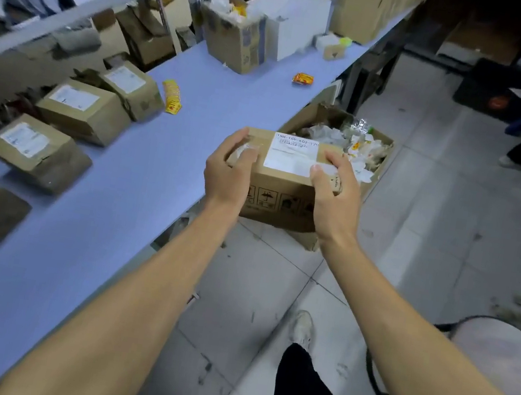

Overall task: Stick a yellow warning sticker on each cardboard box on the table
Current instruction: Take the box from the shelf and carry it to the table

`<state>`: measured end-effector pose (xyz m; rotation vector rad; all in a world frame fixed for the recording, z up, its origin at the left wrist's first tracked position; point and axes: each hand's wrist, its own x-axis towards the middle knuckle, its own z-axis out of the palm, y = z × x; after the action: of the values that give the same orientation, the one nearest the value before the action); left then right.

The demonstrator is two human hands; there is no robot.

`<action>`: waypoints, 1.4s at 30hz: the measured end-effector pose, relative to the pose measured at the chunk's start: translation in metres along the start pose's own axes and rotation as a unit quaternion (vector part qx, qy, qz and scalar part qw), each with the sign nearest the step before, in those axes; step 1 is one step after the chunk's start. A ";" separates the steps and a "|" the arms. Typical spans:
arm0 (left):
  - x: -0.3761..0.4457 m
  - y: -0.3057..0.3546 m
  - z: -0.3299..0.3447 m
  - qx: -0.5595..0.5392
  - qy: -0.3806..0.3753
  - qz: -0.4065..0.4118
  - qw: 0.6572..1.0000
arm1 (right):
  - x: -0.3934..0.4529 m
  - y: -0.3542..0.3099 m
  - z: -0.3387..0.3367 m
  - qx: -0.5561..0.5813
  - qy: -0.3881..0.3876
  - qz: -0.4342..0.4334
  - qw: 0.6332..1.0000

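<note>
Head view: left hand and right hand grip cardboard box by opposite ends, fingers curled over top edges, held past table edge. Row of labelled boxes at 9 to 10 o'clock. Yellow sticker stack at 11, second stack at 12. Scrap-filled carton on floor at 1.

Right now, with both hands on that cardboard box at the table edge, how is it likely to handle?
The cardboard box probably handles stiff: its faces look flat between the left hand and right hand. Printed handling symbols hint at fragile contents. Its squat shape suggests it won't tip easily.
</note>
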<state>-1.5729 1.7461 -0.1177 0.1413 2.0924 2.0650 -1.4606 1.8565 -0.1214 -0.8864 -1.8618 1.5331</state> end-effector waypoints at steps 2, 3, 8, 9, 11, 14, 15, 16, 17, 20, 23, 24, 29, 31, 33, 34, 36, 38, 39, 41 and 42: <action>0.026 0.002 0.024 0.003 0.009 -0.009 1.000 | 0.040 0.004 0.000 0.007 -0.024 0.004 1.000; 0.039 0.004 0.036 0.004 0.015 -0.018 1.000 | 0.060 0.005 -0.001 0.010 -0.034 0.011 0.999; 0.094 0.007 0.074 0.003 0.057 -0.048 0.997 | 0.145 0.007 0.006 0.006 -0.085 0.020 0.996; 0.104 0.007 0.075 0.001 0.073 -0.052 0.996 | 0.158 0.007 0.011 0.004 -0.099 0.018 0.995; 0.121 0.005 0.074 -0.010 0.096 -0.060 0.994 | 0.181 0.008 0.024 0.008 -0.125 0.012 0.992; 0.146 0.004 0.068 -0.018 0.125 -0.078 0.989 | 0.210 0.010 0.050 0.026 -0.163 0.028 0.986; 0.155 0.003 0.065 -0.014 0.133 -0.079 0.988 | 0.218 0.011 0.060 0.037 -0.177 0.031 0.983; 0.164 0.001 0.062 -0.010 0.140 -0.077 0.987 | 0.226 0.012 0.070 0.044 -0.189 0.029 0.981; 0.172 -0.001 0.059 -0.007 0.145 -0.076 0.987 | 0.234 0.014 0.081 0.048 -0.199 0.025 0.978; 0.203 -0.007 0.048 -0.013 0.156 -0.083 0.984 | 0.261 0.016 0.113 0.043 -0.223 0.018 0.974; 0.236 -0.017 0.036 -0.016 0.162 -0.093 0.982 | 0.283 0.023 0.147 0.031 -0.245 0.018 0.969; 0.247 -0.019 0.032 -0.012 0.163 -0.098 0.982 | 0.291 0.023 0.158 0.025 -0.247 0.019 0.968; 0.325 -0.034 -0.023 -0.018 0.204 -0.135 0.969 | 0.332 0.025 0.259 0.029 -0.307 0.054 0.950; 0.346 -0.041 -0.046 -0.016 0.214 -0.155 0.964 | 0.339 0.025 0.296 0.022 -0.339 0.071 0.938; 0.360 -0.047 -0.060 -0.015 0.224 -0.163 0.961 | 0.347 0.026 0.320 0.022 -0.363 0.093 0.927; 0.373 -0.050 -0.069 -0.020 0.242 -0.177 0.954 | 0.354 0.026 0.339 0.012 -0.385 0.108 0.917; 0.373 -0.050 -0.069 -0.022 0.242 -0.169 0.955 | 0.353 0.024 0.338 0.019 -0.383 0.099 0.918; 0.378 -0.053 -0.072 -0.020 0.240 -0.165 0.956 | 0.357 0.023 0.342 0.023 -0.383 0.102 0.918; 0.378 -0.056 -0.072 -0.015 0.239 -0.163 0.957 | 0.358 0.025 0.343 0.026 -0.383 0.102 0.918; 0.375 -0.063 -0.072 -0.009 0.234 -0.163 0.958 | 0.356 0.029 0.342 0.028 -0.385 0.110 0.916; 0.377 -0.067 -0.074 -0.008 0.241 -0.164 0.956 | 0.359 0.030 0.346 0.025 -0.391 0.115 0.913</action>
<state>-1.9510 1.7496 -0.2113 -0.7345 2.1556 2.0498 -1.9465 1.9302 -0.2107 -0.4963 -2.2803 2.3129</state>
